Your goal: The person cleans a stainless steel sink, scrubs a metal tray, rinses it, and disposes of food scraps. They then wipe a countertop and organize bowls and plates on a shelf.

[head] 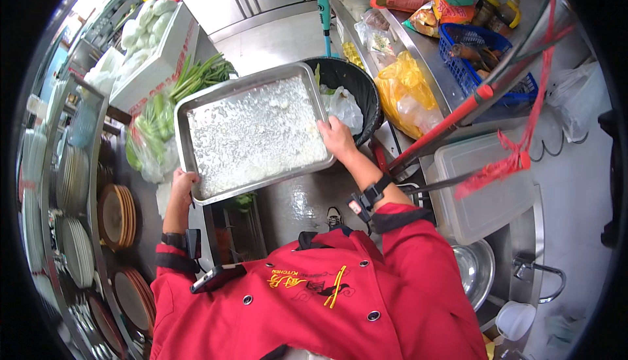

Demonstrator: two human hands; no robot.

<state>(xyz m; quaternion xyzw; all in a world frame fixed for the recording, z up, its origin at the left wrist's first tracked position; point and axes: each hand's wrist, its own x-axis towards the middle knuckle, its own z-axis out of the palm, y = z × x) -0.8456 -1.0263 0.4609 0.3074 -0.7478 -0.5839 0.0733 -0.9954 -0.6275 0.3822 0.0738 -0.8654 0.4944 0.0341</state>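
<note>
Both my hands hold a rectangular metal tray [255, 134] in front of me, tilted slightly in view. A white, crumbly or frosty layer covers its bottom; what it is I cannot tell. My left hand [184, 183] grips the tray's near left corner, thumb over the rim. On the right side, my right hand [337, 137] holds the rim with its thumb on top. The tray partly covers a black-lined round bin [375, 100], in which a clear plastic bag [343, 107] and green leaf scraps lie.
Bagged leafy greens [154, 139] and a white foam box [157, 61] stand at left, above racks of stacked plates [117, 218]. At right are a yellow bag [407, 95], a blue basket [473, 61], a red pole [441, 129], a lidded plastic container [483, 188] and a sink with a metal bowl [473, 271].
</note>
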